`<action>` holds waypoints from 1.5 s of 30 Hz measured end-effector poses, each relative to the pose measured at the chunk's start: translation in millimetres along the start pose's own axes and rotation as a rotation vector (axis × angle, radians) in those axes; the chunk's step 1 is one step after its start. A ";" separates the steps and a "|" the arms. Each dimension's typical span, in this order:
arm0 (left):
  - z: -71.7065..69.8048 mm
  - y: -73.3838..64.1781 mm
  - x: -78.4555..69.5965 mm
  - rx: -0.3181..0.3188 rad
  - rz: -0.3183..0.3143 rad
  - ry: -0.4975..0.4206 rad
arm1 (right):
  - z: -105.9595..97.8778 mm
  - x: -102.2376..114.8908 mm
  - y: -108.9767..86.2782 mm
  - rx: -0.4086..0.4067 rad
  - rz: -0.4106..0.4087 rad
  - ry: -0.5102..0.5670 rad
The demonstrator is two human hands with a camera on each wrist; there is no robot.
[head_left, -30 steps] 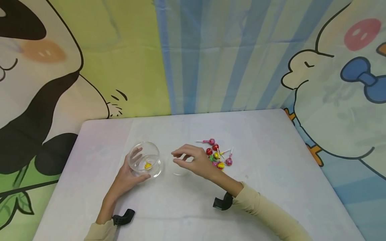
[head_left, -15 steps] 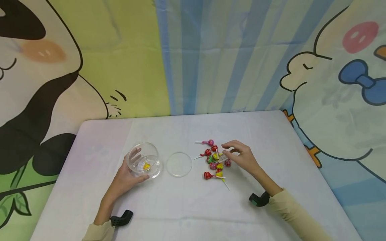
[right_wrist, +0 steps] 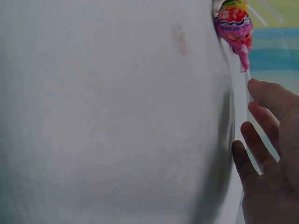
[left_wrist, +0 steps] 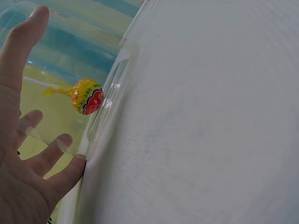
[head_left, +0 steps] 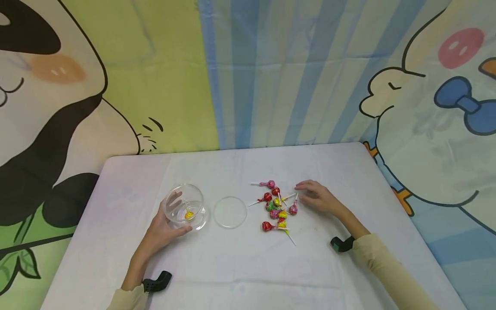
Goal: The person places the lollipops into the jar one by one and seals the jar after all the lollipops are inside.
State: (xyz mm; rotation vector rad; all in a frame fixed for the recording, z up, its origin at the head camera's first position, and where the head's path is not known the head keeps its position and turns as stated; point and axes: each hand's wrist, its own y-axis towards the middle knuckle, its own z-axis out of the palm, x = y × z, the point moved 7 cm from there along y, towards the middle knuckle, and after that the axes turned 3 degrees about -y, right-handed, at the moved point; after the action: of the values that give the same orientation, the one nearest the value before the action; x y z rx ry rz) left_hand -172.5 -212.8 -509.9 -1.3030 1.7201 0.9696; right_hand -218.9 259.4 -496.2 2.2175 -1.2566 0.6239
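Well, jar (head_left: pixel 195 196): likely slick; left hand (head_left: pixel 164 228) grasps it at eight o'clock.
Pink lollipop (head_left: pixel 293 209): at jar's three o'clock, probably light; I'd pinch its stick (head_left: pixel 297 197).
Right hand (head_left: pixel 319 199): fingers (right_wrist: pixel 257 143) loose, released.

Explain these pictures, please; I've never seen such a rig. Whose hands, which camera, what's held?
There's no machine here: these are a person's bare hands. The wide picture comes from a head camera looking forward and down; the other two come from cameras on each wrist.

On the white table lie a clear round disc and wrapped lollipops. The left hand holds a clear jar with one yellow lollipop inside. The right hand is beside the pile; I can't tell whether it touches a stick.
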 end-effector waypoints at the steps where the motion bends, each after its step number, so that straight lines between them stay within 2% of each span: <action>1: -0.1 -0.2 -0.8 0.001 0.001 -0.001 | 1.3 -4.1 -0.8 0.015 0.005 -0.011; 4: -0.3 -0.4 -1.8 0.004 0.008 -0.013 | 1.6 -11.0 -2.5 0.022 0.007 -0.027; 18: -0.7 -0.4 -2.1 0.007 0.006 -0.008 | 5.8 -16.5 -7.2 0.060 0.036 -0.046; 27: -1.3 0.3 -0.5 0.008 0.015 -0.009 | 3.0 -13.2 -16.6 0.040 -0.064 -0.060; 33: -1.5 -0.4 3.1 0.012 -0.002 0.019 | 2.7 -14.0 -25.7 0.042 -0.052 -0.049; 40: -0.1 -0.3 3.8 0.016 0.005 -0.025 | -5.9 -6.6 -39.4 -0.011 -0.049 0.080; 45: 0.3 -0.1 2.0 0.011 0.001 -0.009 | -17.1 8.1 -44.9 -0.054 -0.039 0.086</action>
State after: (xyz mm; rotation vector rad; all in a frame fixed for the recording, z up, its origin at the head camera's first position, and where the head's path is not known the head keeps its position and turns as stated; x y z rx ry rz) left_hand -172.8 -213.3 -511.8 -1.2892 1.7172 0.9633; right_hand -178.2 284.8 -487.5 2.1426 -1.1713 0.6555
